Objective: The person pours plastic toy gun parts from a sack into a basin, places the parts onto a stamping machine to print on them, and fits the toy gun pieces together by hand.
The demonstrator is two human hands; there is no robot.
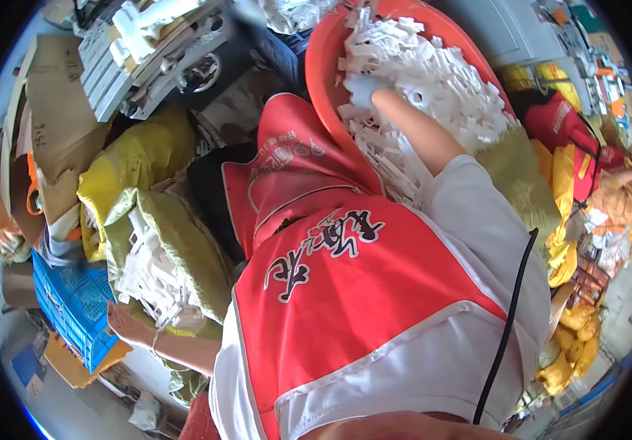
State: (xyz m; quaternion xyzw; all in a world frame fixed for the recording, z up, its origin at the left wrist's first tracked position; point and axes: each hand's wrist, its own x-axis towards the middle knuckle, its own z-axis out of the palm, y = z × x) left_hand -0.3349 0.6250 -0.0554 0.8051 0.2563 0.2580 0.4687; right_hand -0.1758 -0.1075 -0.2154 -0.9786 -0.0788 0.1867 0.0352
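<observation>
My right hand (pixel 362 89), in a grey glove, is at the left part of a red tub (pixel 321 92) full of small white plastic pieces (pixel 440 81). Its fingers look curled together against the pieces, and what they hold is too small to make out. On the left my bare forearm reaches out with a thin band round the wrist. My left hand (pixel 129 326) is near a blue plastic basket (pixel 74 301) and an open green woven sack (pixel 195 249) holding larger white parts (pixel 151 275). Its fingers cannot be made out.
A grey metal machine (pixel 114 81) stands at the upper left, beside cardboard (pixel 63 110) and a yellow sack (pixel 136 158). A green woven sack (pixel 521 176) touches the tub's right side. Red and yellow bags (pixel 565 213) lie farther right. A black cable (pixel 510 323) crosses my sleeve.
</observation>
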